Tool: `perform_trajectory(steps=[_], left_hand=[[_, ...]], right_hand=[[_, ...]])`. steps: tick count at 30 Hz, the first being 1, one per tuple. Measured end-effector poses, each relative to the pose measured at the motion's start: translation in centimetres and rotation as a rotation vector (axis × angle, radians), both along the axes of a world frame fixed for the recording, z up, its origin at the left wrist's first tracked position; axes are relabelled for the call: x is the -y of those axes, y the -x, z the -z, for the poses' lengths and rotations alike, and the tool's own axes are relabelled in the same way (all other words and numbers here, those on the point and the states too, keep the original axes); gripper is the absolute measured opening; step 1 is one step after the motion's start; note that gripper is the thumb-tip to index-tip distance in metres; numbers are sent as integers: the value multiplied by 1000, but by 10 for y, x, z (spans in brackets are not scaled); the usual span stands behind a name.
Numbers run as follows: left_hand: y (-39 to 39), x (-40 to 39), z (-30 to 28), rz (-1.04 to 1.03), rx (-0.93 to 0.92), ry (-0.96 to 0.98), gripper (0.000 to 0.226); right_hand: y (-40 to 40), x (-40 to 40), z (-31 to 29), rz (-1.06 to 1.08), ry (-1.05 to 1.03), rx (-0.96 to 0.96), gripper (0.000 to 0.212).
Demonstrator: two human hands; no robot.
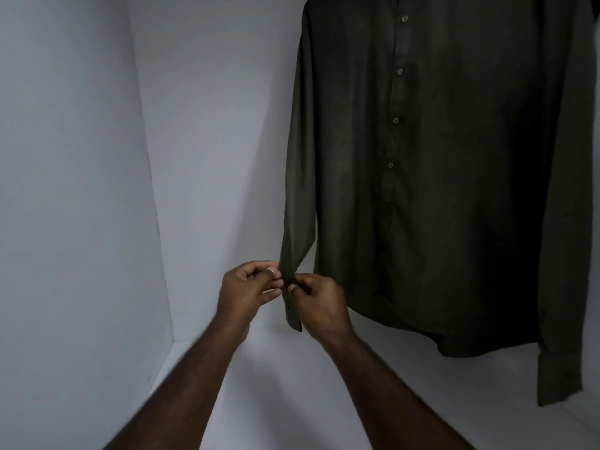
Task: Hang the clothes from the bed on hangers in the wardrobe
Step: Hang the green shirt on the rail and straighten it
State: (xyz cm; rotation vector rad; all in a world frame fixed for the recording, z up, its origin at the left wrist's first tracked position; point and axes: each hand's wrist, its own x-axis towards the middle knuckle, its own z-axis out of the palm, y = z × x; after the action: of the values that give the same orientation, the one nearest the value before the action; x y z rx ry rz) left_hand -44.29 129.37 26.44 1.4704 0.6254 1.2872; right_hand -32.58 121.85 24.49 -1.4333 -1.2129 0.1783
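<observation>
A dark green long-sleeved button shirt (438, 177) hangs inside the white wardrobe, filling the right half of the view; its hanger is out of sight above the frame. The shirt's left-hand sleeve (297, 196) hangs straight down to its cuff. My left hand (250, 287) pinches that sleeve near the cuff from the left. From the right, my right hand (319, 298) pinches the same cuff between thumb and fingers. The other sleeve hangs free at the far right edge.
The wardrobe's white side wall (71, 190) stands at the left and its back wall (214, 141) behind the shirt. A white wardrobe floor (292, 378) lies below the shirt's hem.
</observation>
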Motion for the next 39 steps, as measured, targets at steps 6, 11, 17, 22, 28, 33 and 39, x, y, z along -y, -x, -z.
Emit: perform_trajectory(steps=[6, 11, 17, 22, 28, 33, 39], left_hand=[[-11, -12, 34, 46, -121, 179, 21], [-15, -17, 43, 172, -93, 313, 32], [-11, -16, 48, 214, -72, 360, 31], [-1, -18, 50, 213, -31, 359, 25], [8, -8, 42, 302, 61, 277, 29], [2, 1, 56, 305, 66, 250, 29], [-13, -3, 67, 82, -65, 216, 24]], right_hand=[[-2, 16, 5, 11, 7, -34, 23], [-9, 26, 3, -18, -13, -156, 24], [-20, 30, 6, 21, -11, -206, 24], [-28, 33, 11, 75, 9, -199, 16], [-41, 36, 8, 136, 21, -215, 17], [-51, 40, 13, 153, -5, -247, 22], [-42, 37, 30, 206, -18, -142, 28]])
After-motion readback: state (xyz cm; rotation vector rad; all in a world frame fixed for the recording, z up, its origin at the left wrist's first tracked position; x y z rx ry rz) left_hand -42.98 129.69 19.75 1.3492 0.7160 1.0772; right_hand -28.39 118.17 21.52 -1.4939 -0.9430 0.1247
